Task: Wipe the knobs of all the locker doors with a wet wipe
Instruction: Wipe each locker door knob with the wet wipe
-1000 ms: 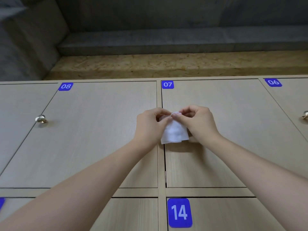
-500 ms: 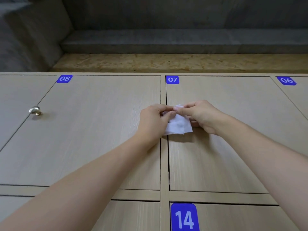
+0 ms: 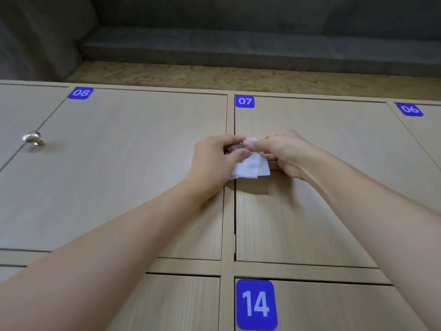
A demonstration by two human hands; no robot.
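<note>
The left hand [image 3: 214, 161] and right hand [image 3: 284, 154] meet in front of the seam between locker doors 08 and 07, both pinching a white wet wipe [image 3: 250, 167] between thumb and curled fingers. The folded wipe hangs below the fingertips, over the left edge of door 07 [image 3: 322, 139]. No knob shows under the hands. Door 08 [image 3: 133, 151] lies to the left; a shiny metal knob [image 3: 32, 137] sits near its left edge, well apart from the hands. Blue labels 08 [image 3: 80, 92], 07 [image 3: 244, 101], 06 [image 3: 409, 109] and 14 [image 3: 256, 304] mark the doors.
</note>
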